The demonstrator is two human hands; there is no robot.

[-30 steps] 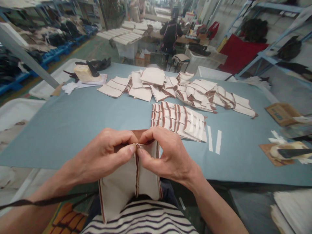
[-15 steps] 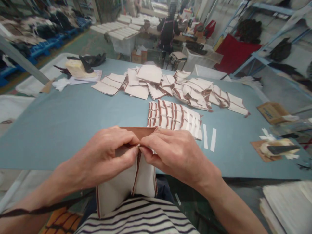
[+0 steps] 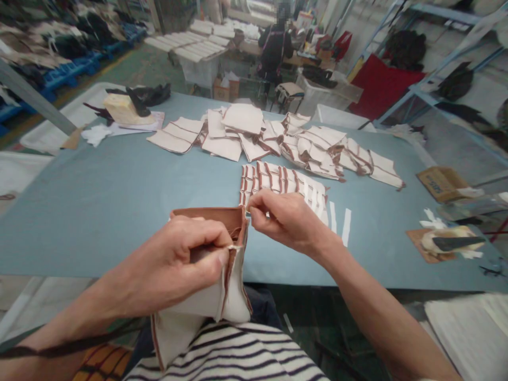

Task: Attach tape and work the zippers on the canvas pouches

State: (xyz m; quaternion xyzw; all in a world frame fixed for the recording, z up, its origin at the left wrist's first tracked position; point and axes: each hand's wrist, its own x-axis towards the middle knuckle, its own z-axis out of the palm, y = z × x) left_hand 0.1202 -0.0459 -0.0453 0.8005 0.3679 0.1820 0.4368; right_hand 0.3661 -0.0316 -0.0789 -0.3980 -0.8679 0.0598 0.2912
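Observation:
A boxy cream fabric pouch (image 3: 186, 304) with brown edges and a brown inside stands upright at my lap, against the table's front edge, its mouth gaping upward. My left hand (image 3: 190, 259) is closed, with thumb and forefinger pinching the pouch's near rim beside a seam. My right hand (image 3: 281, 214) is also closed, its fingertips pinched at the pouch's far right corner. The exact bit between those fingertips is too small to make out. Loose threads show inside the pouch's mouth.
On the blue table (image 3: 99, 201), a row of stacked cream pieces with brown edges (image 3: 278, 182) lies beyond my right hand. A heap of cream pieces (image 3: 242, 119) lies behind it. White strips (image 3: 346, 227), a tape dispenser (image 3: 452, 241) and a cardboard box (image 3: 442, 182) are at right. A person (image 3: 273, 47) works farther back.
My right hand has left the near rim beside my left hand and moved forward to the far right corner. The pouch has turned slightly, and its mouth shows more openly.

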